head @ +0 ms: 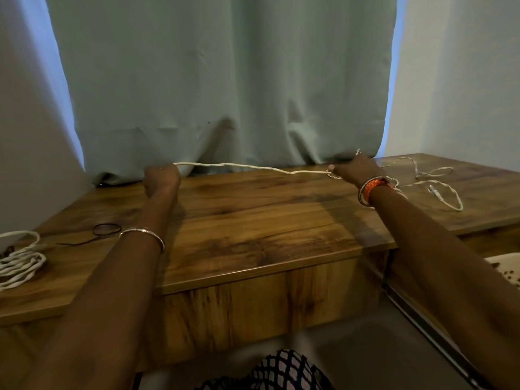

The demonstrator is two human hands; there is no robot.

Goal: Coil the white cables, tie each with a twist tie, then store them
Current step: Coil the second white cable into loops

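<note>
A white twisted cable (253, 168) stretches taut above the far side of the wooden desk (253, 220). My left hand (161, 180) is fisted around its left end. My right hand (356, 168) pinches it at the right. The rest of this cable lies in loose loops (439, 178) behind my right wrist, ending in a white plug (434, 191). Another white cable, coiled (19, 263), rests at the desk's left edge. A thin dark tie (107, 229) lies looped on the desk near my left forearm.
A pale green curtain (225, 94) hangs right behind the desk and touches its back edge. The desk's front drawer panel (253, 305) faces me. A lower wooden surface (492, 240) sits at the right.
</note>
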